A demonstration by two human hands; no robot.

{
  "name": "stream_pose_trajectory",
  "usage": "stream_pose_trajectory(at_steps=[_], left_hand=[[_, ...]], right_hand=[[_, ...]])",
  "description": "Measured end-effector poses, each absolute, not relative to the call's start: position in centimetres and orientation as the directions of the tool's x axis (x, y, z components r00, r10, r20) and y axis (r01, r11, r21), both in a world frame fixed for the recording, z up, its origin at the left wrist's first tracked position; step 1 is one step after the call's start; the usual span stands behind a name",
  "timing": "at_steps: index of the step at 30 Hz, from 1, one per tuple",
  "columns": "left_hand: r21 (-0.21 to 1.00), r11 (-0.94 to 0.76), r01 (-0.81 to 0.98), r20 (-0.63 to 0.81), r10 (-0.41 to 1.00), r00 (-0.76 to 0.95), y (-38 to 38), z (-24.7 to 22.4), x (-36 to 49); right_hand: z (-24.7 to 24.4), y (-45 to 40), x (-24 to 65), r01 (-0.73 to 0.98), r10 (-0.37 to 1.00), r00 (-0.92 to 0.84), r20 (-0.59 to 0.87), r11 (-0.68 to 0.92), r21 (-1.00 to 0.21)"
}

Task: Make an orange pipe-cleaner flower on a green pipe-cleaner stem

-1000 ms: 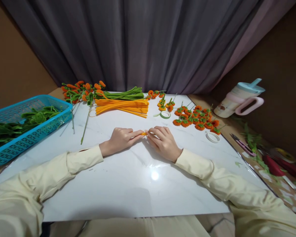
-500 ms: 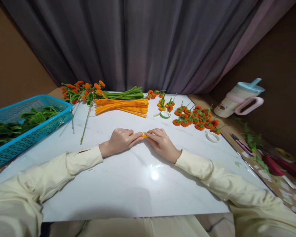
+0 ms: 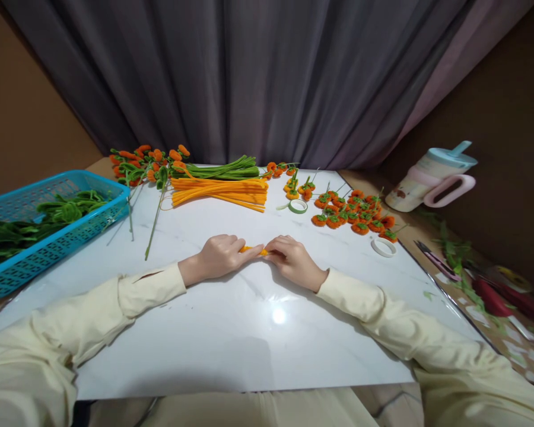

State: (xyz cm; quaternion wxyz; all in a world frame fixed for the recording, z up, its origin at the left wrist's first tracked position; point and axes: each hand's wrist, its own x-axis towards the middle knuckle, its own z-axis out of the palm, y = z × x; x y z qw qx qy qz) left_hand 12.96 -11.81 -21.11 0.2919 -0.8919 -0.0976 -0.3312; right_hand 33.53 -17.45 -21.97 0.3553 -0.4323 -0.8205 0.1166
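Observation:
Near the middle of the white table, my left hand (image 3: 221, 256) pinches a small yellow-orange fuzzy piece (image 3: 263, 252), with its index finger stretched along it. My right hand (image 3: 291, 260) has its fingertips closed on the right end of the same piece. The two hands' fingertips nearly meet, and parts of the piece are hidden by the fingers. Beyond my hands lies a bundle of yellow-orange fuzzy stems (image 3: 220, 193), with green stems (image 3: 222, 170) behind it.
A blue basket (image 3: 66, 228) of green leaves stands at the left. Orange flowers (image 3: 360, 214), green tape (image 3: 298, 206) and a white roll (image 3: 383, 247) lie right of centre. A tumbler (image 3: 420, 181) and scissors (image 3: 438, 260) are at the right.
The yellow-orange piece and the fingertips have moved slightly towards me. More of the piece shows above my left index finger, and my right fingers have curled more.

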Motion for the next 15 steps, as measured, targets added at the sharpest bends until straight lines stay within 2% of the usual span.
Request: stream_pose_trajectory(at_steps=[4,9,12,15], left_hand=[[-0.445,-0.831,0.335,0.622,-0.018,0.783,-11.88,-21.17,12.92],[-0.467,-0.815,0.344,0.627,-0.031,0.778,-11.87,-21.10,13.02],[-0.460,-0.806,0.372,0.636,-0.007,0.772,-11.76,-21.17,13.04],[-0.414,-0.820,0.396,0.633,0.053,0.772,-11.68,-21.34,13.04]], right_hand=[[-21.67,-17.41,33.52,0.602,0.868,-0.321,0.379,0.496,-0.626],[-21.45,-17.42,33.48,0.590,0.908,-0.287,0.305,0.418,-0.690],[-21.57,-17.51,33.45,0.587,0.893,-0.284,0.349,0.450,-0.674],[-21.86,-17.56,33.54,0.608,0.831,-0.337,0.443,0.551,-0.571]])
